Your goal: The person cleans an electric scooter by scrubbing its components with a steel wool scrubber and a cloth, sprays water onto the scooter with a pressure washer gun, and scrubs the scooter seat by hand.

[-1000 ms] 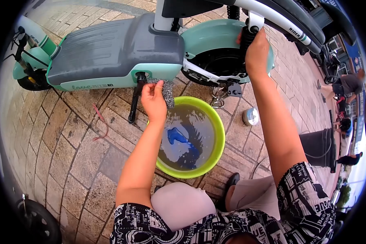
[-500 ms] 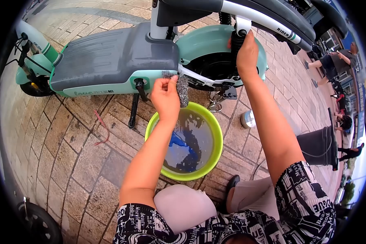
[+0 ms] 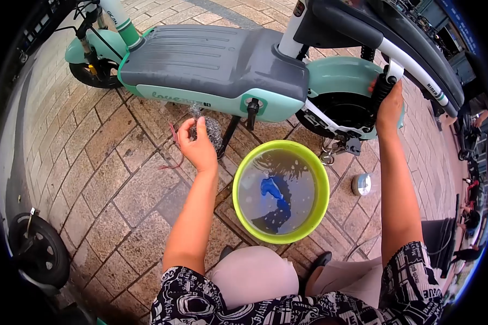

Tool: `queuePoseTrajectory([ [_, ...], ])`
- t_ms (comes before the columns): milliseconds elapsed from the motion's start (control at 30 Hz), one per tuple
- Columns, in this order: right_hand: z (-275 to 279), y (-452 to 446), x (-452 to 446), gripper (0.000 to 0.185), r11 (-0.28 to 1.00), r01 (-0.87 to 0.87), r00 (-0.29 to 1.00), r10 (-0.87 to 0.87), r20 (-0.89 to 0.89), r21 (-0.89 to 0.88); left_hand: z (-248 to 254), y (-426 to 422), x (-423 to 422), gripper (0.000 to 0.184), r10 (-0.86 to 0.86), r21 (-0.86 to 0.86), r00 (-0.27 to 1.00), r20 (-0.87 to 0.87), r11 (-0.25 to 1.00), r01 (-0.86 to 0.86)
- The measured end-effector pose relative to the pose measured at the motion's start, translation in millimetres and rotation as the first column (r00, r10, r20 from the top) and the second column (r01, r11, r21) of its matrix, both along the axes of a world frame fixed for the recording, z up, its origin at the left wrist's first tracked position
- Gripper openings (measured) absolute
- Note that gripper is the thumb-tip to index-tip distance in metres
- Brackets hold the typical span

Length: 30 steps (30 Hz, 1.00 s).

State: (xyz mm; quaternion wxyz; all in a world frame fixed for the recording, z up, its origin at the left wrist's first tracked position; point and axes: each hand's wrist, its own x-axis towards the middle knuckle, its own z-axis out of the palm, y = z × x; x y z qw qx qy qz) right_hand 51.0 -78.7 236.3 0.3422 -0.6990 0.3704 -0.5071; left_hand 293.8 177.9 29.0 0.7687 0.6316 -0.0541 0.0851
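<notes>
My left hand (image 3: 198,147) pinches a grey, speckled scrubbing cloth (image 3: 213,130), partly hidden behind the fingers. It is close to the lower edge of the mint-green side panel (image 3: 222,104) of an electric scooter; whether the cloth touches the panel I cannot tell. My right hand (image 3: 390,111) is wrapped round the black rear shock absorber (image 3: 383,89), with fingertips showing beyond it against the green rear fender (image 3: 339,76). Between my arms stands a lime-green basin (image 3: 238,208) of murky water with a blue cloth (image 3: 271,187) in it.
A kickstand (image 3: 230,135) reaches down beside the left hand. Reddish string (image 3: 173,162) lies on the paving (image 3: 119,189). A small can (image 3: 361,184) stands right of the basin. A black wheel (image 3: 38,250) is at lower left, a dark bin (image 3: 438,238) at right.
My left hand has moved left along the scooter's side with the scrubbing cloth, from near the rear of the panel to under its lettering. My right hand keeps its hold. The view has turned left.
</notes>
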Motion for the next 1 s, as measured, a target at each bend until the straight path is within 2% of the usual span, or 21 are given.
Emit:
queuePoseTrajectory([
  [33,-0.8,-2.1,1.6,0.051,0.999,0.032,0.999,-0.032,-0.003,-0.014,-7.4,3.9,27.4,0.020,0.105,-0.078,0.989,-0.106,0.990,-0.114],
  [67,-2.7,-4.4,1.3,0.051,0.997,0.067,0.998,-0.068,-0.006,-0.027,-10.3,5.7,49.6,0.023,0.175,-0.103,0.978,-0.112,0.977,-0.186],
  [133,-0.3,0.3,4.7,0.049,0.995,0.095,0.995,-0.095,0.005,-0.009,-4.1,-6.8,75.1,0.030,0.187,-0.166,0.973,-0.135,0.964,-0.208],
  [200,-4.3,-5.7,3.0,0.048,0.999,0.052,0.997,-0.051,0.063,-0.007,13.1,-42.6,52.4,0.039,0.164,-0.046,0.981,-0.107,0.984,-0.170],
  [267,-5.4,-9.3,1.5,0.048,0.999,0.042,0.995,-0.040,0.087,-0.025,29.7,-70.7,-2.7,0.048,0.109,0.052,0.994,0.013,0.993,-0.110],
  [333,2.2,-0.7,5.4,0.048,0.995,0.083,0.996,-0.081,0.048,-0.053,26.7,-70.8,-38.4,0.053,-0.080,0.165,0.962,0.260,0.986,0.037],
  [400,2.8,3.8,1.7,0.049,0.998,0.065,0.998,-0.065,-0.016,-0.024,18.9,-63.1,-27.1,0.054,-0.161,0.143,0.964,0.209,0.981,0.133],
  [433,2.0,3.7,4.6,0.050,0.997,0.077,0.997,-0.077,0.019,-0.030,8.9,-60.5,-7.4,0.054,-0.117,0.147,0.968,0.224,0.986,0.085],
  [467,0.5,1.7,6.7,0.049,0.998,0.052,0.998,-0.052,0.022,-0.021,6.6,-57.5,20.1,0.054,-0.001,0.134,0.992,0.125,0.991,-0.016],
  [500,-0.5,-0.4,4.1,0.049,0.998,0.051,0.998,-0.050,0.024,-0.023,-9.8,-54.8,63.6,0.050,0.168,0.156,0.976,0.137,0.970,-0.188],
  [533,0.4,7.1,9.3,0.048,0.997,0.076,0.996,-0.075,0.050,-0.013,-9.5,-40.4,102.3,0.048,0.212,0.196,0.976,0.046,0.956,-0.217],
  [567,-5.0,-6.6,-0.5,0.047,1.000,0.014,0.999,-0.013,0.033,-0.021,-24.7,-31.3,146.8,0.045,0.201,0.102,0.978,-0.052,0.975,-0.195],
  [633,-6.6,-6.2,8.6,0.043,0.986,0.113,0.991,-0.121,-0.058,-0.122,-32.7,-49.6,165.7,0.047,0.135,0.126,0.989,-0.061,0.984,-0.126],
  [733,-27.0,-14.8,11.1,0.031,0.818,0.279,0.880,-0.428,-0.207,-0.503,-21.0,-71.8,79.8,0.051,0.072,0.308,0.986,0.148,0.945,-0.115],
  [800,-16.7,-8.6,6.3,0.028,0.727,0.350,0.794,-0.565,-0.224,-0.591,-13.3,-68.6,29.2,0.055,0.076,0.392,0.968,0.239,0.904,-0.168],
  [867,-7.2,2.8,16.9,0.045,0.846,0.418,0.895,-0.447,-0.010,-0.331,-14.9,-63.2,18.5,0.059,0.046,0.462,0.979,0.199,0.877,-0.135],
  [900,-5.6,5.6,16.5,0.045,0.887,0.375,0.921,-0.390,-0.004,-0.271,-32.9,-64.1,41.1,0.056,0.020,0.478,0.997,0.069,0.877,-0.050],
  [933,-5.8,5.2,13.7,0.045,0.897,0.330,0.938,-0.347,-0.007,-0.293,-51.0,-65.0,63.9,0.064,-0.004,0.489,0.998,-0.061,0.872,0.033],
  [967,-2.0,7.7,14.0,0.047,0.948,0.270,0.962,-0.271,0.017,-0.168,-68.3,-69.7,99.8,0.059,0.153,0.436,0.988,0.014,0.888,-0.144],
  [1000,-2.9,6.7,12.8,0.047,0.945,0.277,0.960,-0.279,0.015,-0.171,-72.9,-73.6,128.1,0.055,0.309,0.374,0.947,0.084,0.872,-0.317],
])
